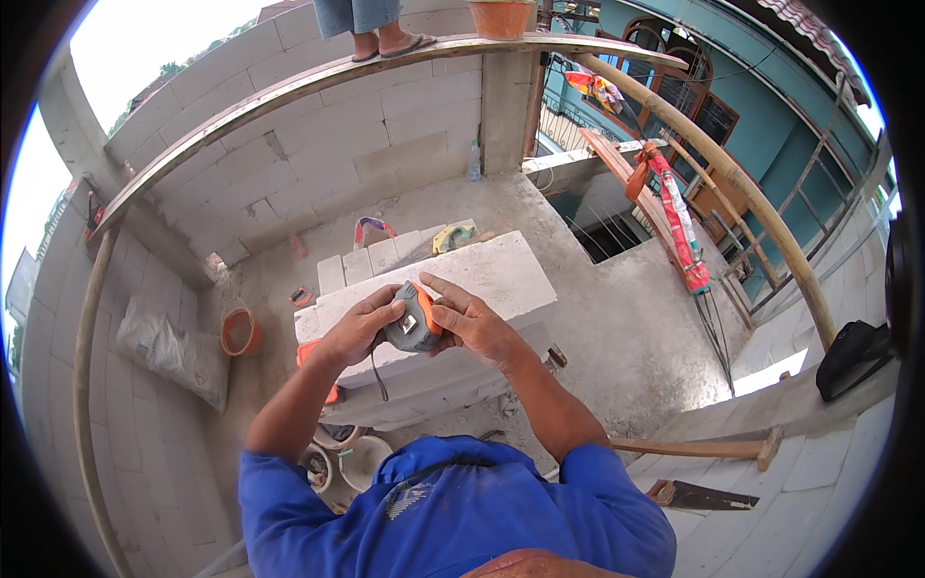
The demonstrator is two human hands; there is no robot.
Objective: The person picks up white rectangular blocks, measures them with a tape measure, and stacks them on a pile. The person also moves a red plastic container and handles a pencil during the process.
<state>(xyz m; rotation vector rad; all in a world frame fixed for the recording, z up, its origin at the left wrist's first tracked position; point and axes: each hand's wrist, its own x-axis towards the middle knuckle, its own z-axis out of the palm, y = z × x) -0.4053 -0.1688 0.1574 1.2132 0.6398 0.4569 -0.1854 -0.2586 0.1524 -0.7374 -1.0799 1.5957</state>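
Between my two hands, in front of my chest, is a grey and orange tape measure [414,323]. My left hand [358,326] grips its left side, thumb on the casing, and a dark wrist strap [378,378] dangles below. On the orange side, my right hand [476,326] closes with its thumb against the case and its index finger stretched along the top. Whether any blade is pulled out cannot be made out. Beneath both hands lies a stack of large white lightweight blocks [520,279]. A yellow-green handled tool [453,238] rests at its far side.
A person's feet [390,46] stand on a high plank [289,89], near an orange bucket [501,17]. Right of the stack, a floor opening [602,231] shows rods. A bamboo pole [742,183] slopes past it. Left are another bucket [252,339] and a white sack [173,352]. A handsaw [708,496] lies near right.
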